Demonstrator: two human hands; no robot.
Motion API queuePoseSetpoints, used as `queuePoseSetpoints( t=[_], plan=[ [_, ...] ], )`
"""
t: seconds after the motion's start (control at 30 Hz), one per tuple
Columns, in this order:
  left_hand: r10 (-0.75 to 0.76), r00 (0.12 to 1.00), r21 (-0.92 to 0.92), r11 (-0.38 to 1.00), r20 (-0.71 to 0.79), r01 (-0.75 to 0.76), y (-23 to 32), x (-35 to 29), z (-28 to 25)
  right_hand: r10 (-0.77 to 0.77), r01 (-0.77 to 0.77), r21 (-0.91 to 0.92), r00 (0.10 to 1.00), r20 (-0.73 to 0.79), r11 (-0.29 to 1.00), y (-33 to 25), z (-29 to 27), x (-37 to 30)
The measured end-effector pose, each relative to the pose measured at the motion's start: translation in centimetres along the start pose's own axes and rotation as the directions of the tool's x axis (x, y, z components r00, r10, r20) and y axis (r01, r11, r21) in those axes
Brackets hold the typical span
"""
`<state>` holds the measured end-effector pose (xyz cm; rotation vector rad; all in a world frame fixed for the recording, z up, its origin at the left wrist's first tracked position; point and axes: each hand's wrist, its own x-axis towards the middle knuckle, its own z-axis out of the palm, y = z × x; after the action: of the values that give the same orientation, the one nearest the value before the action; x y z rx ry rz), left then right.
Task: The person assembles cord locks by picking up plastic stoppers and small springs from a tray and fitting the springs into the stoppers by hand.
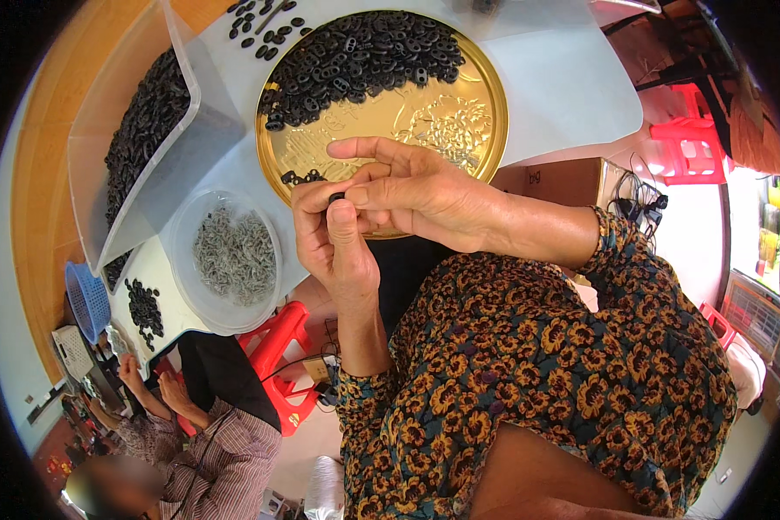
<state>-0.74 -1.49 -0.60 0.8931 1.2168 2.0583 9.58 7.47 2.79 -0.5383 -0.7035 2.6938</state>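
Above the near rim of a round golden tray (499, 104), my two hands meet. Between the thumb and forefinger of my left hand (342, 247) is a small black plastic piece (336, 198), closed in a pinch. My right hand (429, 192) comes in from the right, its thumb and a finger pressed on the same piece while its forefinger stretches out. Much of the piece is hidden by fingertips. A heap of black oval pieces with holes (364, 56) covers the tray's far part, and small shiny pieces (449, 130) lie at its right.
Left of the tray stands a clear bin (195, 87) of black pieces, with a clear bowl (275, 260) of small grey pieces nearer. Loose black pieces (144, 310) lie by a blue basket (85, 299). A co-worker's hands (173, 394) are at lower left. Red stools (290, 381) stand below.
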Motion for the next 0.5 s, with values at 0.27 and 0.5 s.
queuePoseSetpoints(
  t=[0.27, 0.5],
  plan=[
    [-0.049, 0.999, 0.032, 0.998, -0.006, 0.049, 0.1, 0.3, -0.1, -0.555, 0.385, -0.809, 0.827, 0.089, 0.444, -6.9, -0.8, -0.7],
    [-0.135, 0.988, 0.143, 0.979, -0.08, 0.145, 1.0, -0.6, -1.4, -0.674, 0.025, -0.697, 0.235, 0.701, -0.716, -20.0, -0.3, -1.5]
  ],
)
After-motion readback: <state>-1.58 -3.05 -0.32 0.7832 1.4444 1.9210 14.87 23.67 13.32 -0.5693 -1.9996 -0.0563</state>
